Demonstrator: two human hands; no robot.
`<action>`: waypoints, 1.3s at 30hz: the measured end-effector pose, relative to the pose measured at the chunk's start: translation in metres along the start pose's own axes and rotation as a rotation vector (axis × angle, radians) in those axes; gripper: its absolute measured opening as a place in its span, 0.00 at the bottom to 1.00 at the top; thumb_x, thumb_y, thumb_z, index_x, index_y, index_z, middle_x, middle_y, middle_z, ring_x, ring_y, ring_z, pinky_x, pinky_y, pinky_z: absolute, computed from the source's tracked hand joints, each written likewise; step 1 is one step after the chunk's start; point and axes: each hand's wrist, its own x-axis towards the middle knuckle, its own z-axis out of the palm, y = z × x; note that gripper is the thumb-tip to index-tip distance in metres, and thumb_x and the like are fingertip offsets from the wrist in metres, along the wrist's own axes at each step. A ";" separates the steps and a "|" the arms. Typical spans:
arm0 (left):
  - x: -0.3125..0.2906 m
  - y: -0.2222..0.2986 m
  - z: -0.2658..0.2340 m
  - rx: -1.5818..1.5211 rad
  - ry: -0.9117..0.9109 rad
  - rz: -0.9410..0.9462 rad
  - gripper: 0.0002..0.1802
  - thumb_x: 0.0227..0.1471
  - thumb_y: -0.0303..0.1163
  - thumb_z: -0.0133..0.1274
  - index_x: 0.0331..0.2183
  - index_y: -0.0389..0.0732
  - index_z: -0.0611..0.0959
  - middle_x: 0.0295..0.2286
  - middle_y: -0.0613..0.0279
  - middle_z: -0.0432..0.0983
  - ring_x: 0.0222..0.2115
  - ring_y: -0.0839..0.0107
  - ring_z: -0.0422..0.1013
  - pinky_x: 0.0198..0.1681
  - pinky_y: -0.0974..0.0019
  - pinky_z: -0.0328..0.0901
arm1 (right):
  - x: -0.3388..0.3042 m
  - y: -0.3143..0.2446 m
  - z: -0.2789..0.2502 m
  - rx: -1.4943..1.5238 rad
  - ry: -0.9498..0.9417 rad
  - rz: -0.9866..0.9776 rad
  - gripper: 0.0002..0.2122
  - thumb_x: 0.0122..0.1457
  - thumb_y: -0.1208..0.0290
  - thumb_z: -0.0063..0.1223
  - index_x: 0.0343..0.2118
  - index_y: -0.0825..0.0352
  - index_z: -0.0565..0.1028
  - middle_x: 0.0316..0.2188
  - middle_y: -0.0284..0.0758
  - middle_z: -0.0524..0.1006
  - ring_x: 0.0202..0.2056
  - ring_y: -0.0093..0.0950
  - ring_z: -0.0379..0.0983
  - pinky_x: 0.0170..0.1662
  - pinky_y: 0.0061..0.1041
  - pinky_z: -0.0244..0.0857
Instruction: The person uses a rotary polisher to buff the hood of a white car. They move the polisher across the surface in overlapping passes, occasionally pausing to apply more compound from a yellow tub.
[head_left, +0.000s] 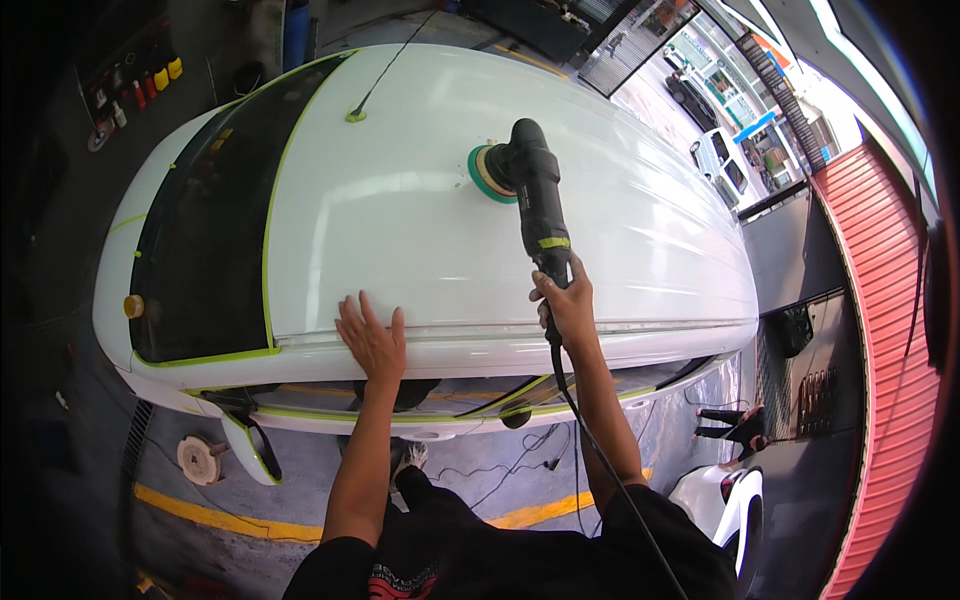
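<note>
A black corded polisher (541, 195) stretches over the white car roof (400, 220), its green-edged round pad (488, 174) against the paint. My right hand (567, 300) is wrapped round the rear end of its body, where the cord (580, 405) comes out. Specks of residue lie on the roof beside the pad. Flat on the roof's near edge rests my left hand (372, 335), fingers spread and holding nothing. Yellow-green masking tape (268, 250) lines the windshield (215, 200) and side windows, and wraps the base of the antenna (375, 90).
A yellow-brown round item (134, 306) sits at the windshield's near corner. Below are the side mirror (250, 447), a round wooden stool (199, 460) and cables (515, 465) on the floor. Bottles (160, 78) stand far left. Another person (735, 428) and a white car (715, 500) are at right.
</note>
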 end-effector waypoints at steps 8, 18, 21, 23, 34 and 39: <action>-0.008 -0.014 -0.015 0.130 -0.038 0.051 0.41 0.61 0.55 0.52 0.68 0.43 0.70 0.68 0.40 0.59 0.69 0.41 0.57 0.71 0.29 0.43 | 0.141 -0.026 0.005 -0.183 0.108 -0.106 0.35 0.65 0.72 0.62 0.71 0.70 0.57 0.23 0.36 0.77 0.15 0.19 0.66 0.17 0.22 0.61; -0.008 -0.014 -0.012 0.107 -0.037 0.062 0.40 0.61 0.56 0.49 0.67 0.42 0.73 0.68 0.40 0.60 0.69 0.41 0.57 0.71 0.28 0.42 | 0.208 0.001 0.040 -0.345 0.088 -0.076 0.42 0.62 0.69 0.62 0.76 0.67 0.51 0.26 0.35 0.78 0.18 0.23 0.71 0.20 0.26 0.67; -0.014 -0.015 -0.017 0.106 -0.044 0.068 0.40 0.61 0.57 0.48 0.66 0.41 0.73 0.67 0.39 0.61 0.69 0.41 0.58 0.71 0.28 0.43 | 0.213 0.002 0.047 -0.402 0.060 -0.098 0.42 0.62 0.70 0.62 0.75 0.67 0.52 0.26 0.35 0.78 0.18 0.23 0.71 0.20 0.26 0.66; -0.011 -0.016 -0.017 0.115 -0.058 0.055 0.40 0.61 0.57 0.48 0.67 0.42 0.73 0.67 0.39 0.60 0.69 0.41 0.57 0.71 0.28 0.43 | 0.207 -0.004 0.051 -0.366 0.047 -0.068 0.42 0.62 0.70 0.63 0.76 0.67 0.51 0.26 0.36 0.78 0.18 0.22 0.71 0.20 0.26 0.66; -0.011 -0.006 -0.010 0.124 -0.077 0.032 0.44 0.60 0.53 0.56 0.71 0.44 0.66 0.70 0.38 0.55 0.71 0.39 0.52 0.72 0.28 0.40 | 0.117 0.041 0.008 0.117 -0.026 0.225 0.40 0.59 0.71 0.68 0.71 0.67 0.55 0.24 0.32 0.74 0.17 0.21 0.68 0.19 0.26 0.64; 0.014 0.014 0.003 0.272 -0.047 -0.257 0.44 0.65 0.58 0.52 0.71 0.41 0.64 0.70 0.35 0.52 0.73 0.41 0.48 0.73 0.31 0.40 | 0.092 -0.001 0.047 0.223 -0.053 0.178 0.11 0.54 0.79 0.60 0.37 0.66 0.68 0.20 0.27 0.68 0.16 0.19 0.64 0.18 0.26 0.60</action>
